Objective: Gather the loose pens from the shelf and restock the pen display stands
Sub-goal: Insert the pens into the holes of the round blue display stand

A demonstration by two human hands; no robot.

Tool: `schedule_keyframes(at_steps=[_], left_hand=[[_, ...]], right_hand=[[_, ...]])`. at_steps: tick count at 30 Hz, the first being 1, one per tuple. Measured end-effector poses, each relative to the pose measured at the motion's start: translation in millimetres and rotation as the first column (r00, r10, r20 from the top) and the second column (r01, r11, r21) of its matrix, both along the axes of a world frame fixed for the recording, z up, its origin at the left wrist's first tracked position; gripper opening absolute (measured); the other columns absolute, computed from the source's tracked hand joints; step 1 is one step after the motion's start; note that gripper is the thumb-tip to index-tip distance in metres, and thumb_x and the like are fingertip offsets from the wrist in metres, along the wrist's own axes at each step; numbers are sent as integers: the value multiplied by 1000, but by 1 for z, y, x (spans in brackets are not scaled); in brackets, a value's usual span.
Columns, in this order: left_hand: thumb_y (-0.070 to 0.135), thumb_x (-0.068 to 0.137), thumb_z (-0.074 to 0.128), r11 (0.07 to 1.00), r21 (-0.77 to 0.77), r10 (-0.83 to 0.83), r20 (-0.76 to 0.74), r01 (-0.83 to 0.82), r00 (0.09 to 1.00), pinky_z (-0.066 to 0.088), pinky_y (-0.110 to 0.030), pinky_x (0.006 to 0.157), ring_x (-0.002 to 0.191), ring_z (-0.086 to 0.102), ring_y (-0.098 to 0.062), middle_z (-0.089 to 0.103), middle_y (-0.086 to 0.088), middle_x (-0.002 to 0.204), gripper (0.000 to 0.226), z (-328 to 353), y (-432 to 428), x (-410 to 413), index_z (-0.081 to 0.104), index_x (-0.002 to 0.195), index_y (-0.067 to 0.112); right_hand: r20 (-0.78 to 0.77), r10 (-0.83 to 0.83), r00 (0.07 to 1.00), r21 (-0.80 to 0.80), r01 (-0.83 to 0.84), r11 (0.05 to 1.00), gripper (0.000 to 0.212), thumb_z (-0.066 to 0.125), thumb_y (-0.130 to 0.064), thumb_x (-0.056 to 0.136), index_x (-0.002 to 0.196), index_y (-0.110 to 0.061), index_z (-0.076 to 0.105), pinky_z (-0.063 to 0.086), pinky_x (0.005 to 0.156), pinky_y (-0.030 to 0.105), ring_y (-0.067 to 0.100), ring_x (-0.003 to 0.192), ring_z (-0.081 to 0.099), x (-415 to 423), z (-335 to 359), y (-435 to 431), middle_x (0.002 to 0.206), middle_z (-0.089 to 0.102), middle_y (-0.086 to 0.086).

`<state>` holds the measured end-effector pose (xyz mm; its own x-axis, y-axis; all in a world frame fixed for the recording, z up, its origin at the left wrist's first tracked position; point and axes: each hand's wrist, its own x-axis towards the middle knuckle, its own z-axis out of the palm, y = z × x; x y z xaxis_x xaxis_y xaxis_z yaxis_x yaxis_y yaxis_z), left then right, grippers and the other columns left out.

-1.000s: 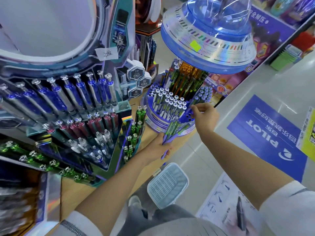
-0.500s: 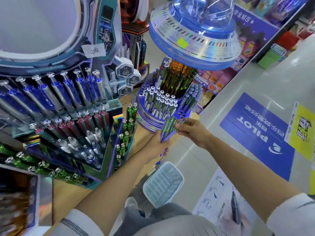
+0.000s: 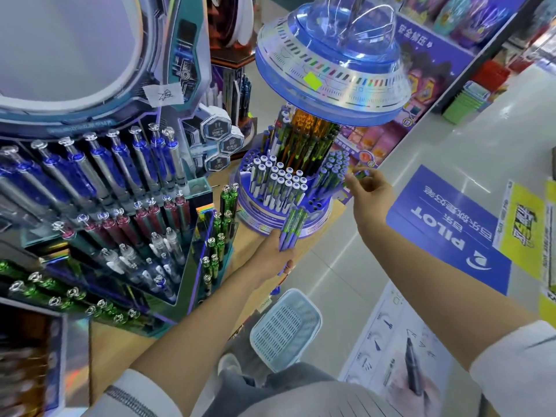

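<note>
Bundle of green-and-purple pens (image 3: 293, 225) upright in the left hand (image 3: 275, 251), fingers curled round the lower part, low in front of the round display stand (image 3: 255, 212). Left forearm stretched forward over the wooden shelf (image 3: 249, 239). Right hand (image 3: 371, 194) raised higher, just beside the stand's right flank, fingertips pinching a single green pen (image 3: 358, 174) near the blue-capped pens there.

Open holes (image 3: 319, 203) in the stand's front-right tier, between the two hands. Saucer-shaped top (image 3: 331, 73) overhanging the slots. Stand close to the shelf edge; aisle floor (image 3: 346, 266) to the right, pale basket (image 3: 285, 329) below.

Single pen blurred, hard to make out. Bundle's lower ends hidden in the left palm. Tiered stand (image 3: 198, 188) at left cut off by the frame, smeared toward the lower corner.
</note>
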<state>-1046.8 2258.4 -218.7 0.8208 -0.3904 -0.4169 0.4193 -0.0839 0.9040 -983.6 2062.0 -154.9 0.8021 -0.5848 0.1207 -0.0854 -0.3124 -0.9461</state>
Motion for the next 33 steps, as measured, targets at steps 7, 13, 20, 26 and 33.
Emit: schedule_keyframes(at_steps=[7, 13, 20, 26, 33], left_hand=[[0, 92, 49, 1000, 12, -11, 7, 11, 1000, 40, -26, 48, 61, 46, -19, 50, -12, 76, 22, 3, 4, 1, 44, 113, 1], [2, 93, 50, 1000, 13, -17, 5, 17, 1000, 40, -26, 49, 64, 47, -19, 52, -12, 78, 22, 3, 4, 3, 44, 115, 0], [3, 93, 51, 1000, -7, -12, 13, 12, 1000, 42, -33, 58, 67, 49, -20, 53, -10, 77, 18, 4, 4, 5, 47, 110, 2], [9, 96, 49, 998, -61, 25, 0, -25, 1000, 45, -32, 62, 64, 51, -14, 56, -6, 81, 5, 6, -1, 2, 48, 101, 10], [12, 101, 43, 995, -94, 45, 24, -43, 999, 47, -25, 56, 63, 55, -14, 61, -4, 83, 18, 13, -19, -2, 49, 116, 5]], right_hand=[[-75, -13, 997, -113, 4, 994, 15, 77, -21, 80, 88, -23, 64, 53, 71, 42, 19, 68, 56, 5, -6, 10, 76, 62, 11], [-78, -22, 997, -83, 16, 996, 31, 79, -17, 80, 95, -12, 52, 44, 67, 28, 10, 62, 49, 8, -10, 15, 70, 52, -4], [-54, 47, 997, -17, -48, 999, 28, 81, -21, 77, 85, -22, 54, 57, 72, 38, 24, 72, 60, 8, -12, 16, 76, 59, 2], [-178, 130, 975, -12, -134, 991, 20, 72, -29, 86, 78, -20, 55, 54, 68, 40, 30, 73, 64, -2, -17, 11, 72, 60, 2], [-482, 669, 565, 328, -592, 736, 19, 69, -28, 88, 84, -10, 64, 50, 66, 22, 11, 69, 63, -31, -15, 2, 76, 66, 3]])
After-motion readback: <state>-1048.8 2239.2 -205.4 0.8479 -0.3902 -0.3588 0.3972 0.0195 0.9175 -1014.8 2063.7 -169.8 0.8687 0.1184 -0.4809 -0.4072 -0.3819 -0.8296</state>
